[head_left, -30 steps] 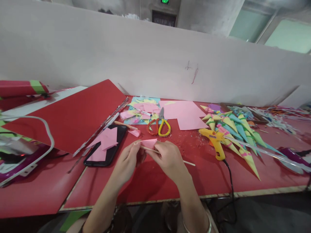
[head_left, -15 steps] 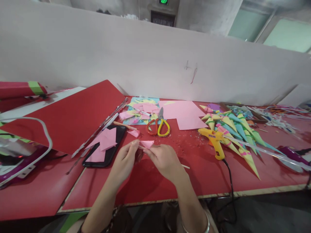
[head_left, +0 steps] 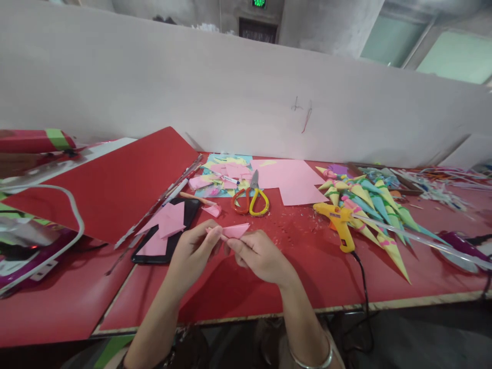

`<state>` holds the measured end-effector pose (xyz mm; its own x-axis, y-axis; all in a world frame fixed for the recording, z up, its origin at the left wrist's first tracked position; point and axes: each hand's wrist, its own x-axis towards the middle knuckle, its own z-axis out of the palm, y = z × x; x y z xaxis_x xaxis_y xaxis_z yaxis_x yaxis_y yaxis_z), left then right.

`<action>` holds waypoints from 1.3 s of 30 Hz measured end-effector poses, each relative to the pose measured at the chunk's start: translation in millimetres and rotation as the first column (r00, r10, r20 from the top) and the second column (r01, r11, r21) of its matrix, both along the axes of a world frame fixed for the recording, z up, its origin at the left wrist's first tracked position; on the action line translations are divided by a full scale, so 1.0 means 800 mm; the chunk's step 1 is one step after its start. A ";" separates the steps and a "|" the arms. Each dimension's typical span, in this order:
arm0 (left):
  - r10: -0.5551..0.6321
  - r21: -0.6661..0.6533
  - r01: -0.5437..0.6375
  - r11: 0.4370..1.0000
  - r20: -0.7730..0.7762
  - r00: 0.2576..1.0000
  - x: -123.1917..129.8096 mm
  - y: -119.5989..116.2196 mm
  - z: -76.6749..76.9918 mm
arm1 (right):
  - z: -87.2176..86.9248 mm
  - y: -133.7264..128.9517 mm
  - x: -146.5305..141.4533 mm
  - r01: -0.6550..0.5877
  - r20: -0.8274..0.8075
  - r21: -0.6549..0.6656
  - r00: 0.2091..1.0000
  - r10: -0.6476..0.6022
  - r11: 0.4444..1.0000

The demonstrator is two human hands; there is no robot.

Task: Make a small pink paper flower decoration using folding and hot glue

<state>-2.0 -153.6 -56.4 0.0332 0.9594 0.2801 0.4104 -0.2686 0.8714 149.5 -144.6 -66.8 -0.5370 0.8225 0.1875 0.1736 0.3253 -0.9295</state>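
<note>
A small folded piece of pink paper (head_left: 235, 231) is held between both hands above the red table (head_left: 230, 297). My left hand (head_left: 198, 247) is closed, its thumb and fingers pinching the paper's left end. From the right, my right hand (head_left: 259, 254) pinches its lower edge, with the fingers curled underneath. Just beyond the hands lie scissors (head_left: 259, 203) with one red and one yellow handle. Left of them, pink paper pieces (head_left: 171, 220) rest on a black phone-like slab (head_left: 183, 237). A thin stick with a pink curl of paper (head_left: 212, 210) lies beside it.
A yellow glue gun (head_left: 340, 228) with a long clear stick and a black cord lies right, by several colored paper cones (head_left: 378, 205). Pink sheets (head_left: 295, 179) and paper scraps (head_left: 226, 171) lie at the back. A large red sheet (head_left: 115, 179) leans left.
The hands have turned slightly, and more of the folded pink paper shows between them. The right hand's fingers are curled further under. The small stick beside the right wrist is no longer visible.
</note>
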 end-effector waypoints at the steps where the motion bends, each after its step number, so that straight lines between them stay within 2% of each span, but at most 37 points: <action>1: 0.004 -0.001 -0.004 1.000 0.009 1.000 0.001 0.000 0.000 | 0.000 0.000 0.001 -0.028 -0.016 -0.022 0.999 0.027 0.999; 4: 0.012 -0.009 -0.012 1.000 0.012 1.000 0.003 0.000 0.001 | 0.000 0.001 0.001 -0.048 -0.004 -0.038 0.999 0.048 0.998; 8: 0.066 -0.002 -0.066 0.998 -0.007 0.998 0.004 0.004 0.001 | -0.003 0.003 -0.003 0.087 0.067 0.100 0.993 -0.094 0.991; 11: 0.087 0.004 -0.087 0.996 -0.006 0.996 0.003 0.006 -0.001 | -0.004 0.004 -0.009 0.193 0.011 0.168 0.980 -0.197 0.967; 13: 0.088 0.010 -0.088 0.996 -0.010 0.996 0.003 0.007 -0.001 | -0.004 0.004 -0.011 0.219 -0.020 0.183 0.976 -0.219 0.958; 16: 0.082 -0.004 -0.082 0.997 -0.012 0.997 0.002 0.006 -0.001 | 0.000 0.002 -0.008 0.185 0.010 0.203 0.981 -0.191 0.961; 20: 0.009 -0.053 -0.012 0.999 -0.043 0.999 -0.001 0.007 -0.002 | 0.005 0.000 0.000 0.113 0.054 0.195 0.991 -0.126 0.974; 25: -0.044 -0.035 0.042 0.999 -0.066 0.997 -0.008 0.007 -0.003 | 0.007 0.000 0.006 0.054 0.011 0.170 0.998 -0.057 0.984; 29: -0.096 -0.030 0.092 0.995 -0.166 0.981 -0.012 0.005 0.003 | 0.008 0.001 0.010 0.028 0.000 0.164 1.000 -0.029 0.986; 32: -0.042 -0.048 0.032 0.998 -0.224 0.974 -0.010 0.004 0.006 | 0.008 0.001 0.010 0.037 0.059 0.200 0.997 -0.050 0.979; 35: 0.008 -0.105 -0.030 0.994 -0.205 0.979 -0.008 0.005 0.005 | 0.010 -0.002 0.007 0.051 0.186 0.302 0.976 -0.112 0.952; 39: 0.051 -0.185 -0.078 0.980 -0.146 0.988 -0.011 0.007 0.001 | 0.009 -0.006 -0.005 0.034 0.383 0.493 0.889 -0.252 0.869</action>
